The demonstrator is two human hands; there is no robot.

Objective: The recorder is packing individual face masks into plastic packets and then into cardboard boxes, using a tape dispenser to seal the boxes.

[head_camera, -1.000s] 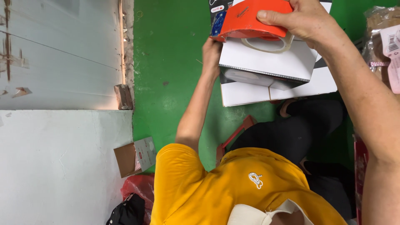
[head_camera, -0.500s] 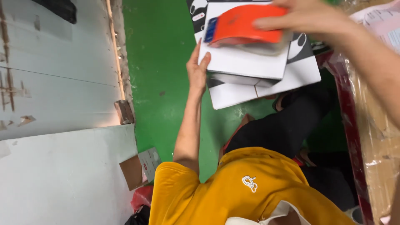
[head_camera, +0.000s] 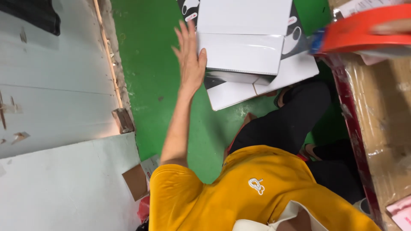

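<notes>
Left hand (head_camera: 190, 60) spread flat, fingers released, against the near edge of the white box (head_camera: 242, 40) stacked on green floor (head_camera: 150, 64), long axis running away rightward; right hand (head_camera: 391, 26) blurred, seemingly clasping the red tape dispenser (head_camera: 364, 30) well apart.

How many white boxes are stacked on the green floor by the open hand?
2, possibly more hidden. The top white box lies against the left hand; the lower white box sticks out beneath it on the green floor.
</notes>
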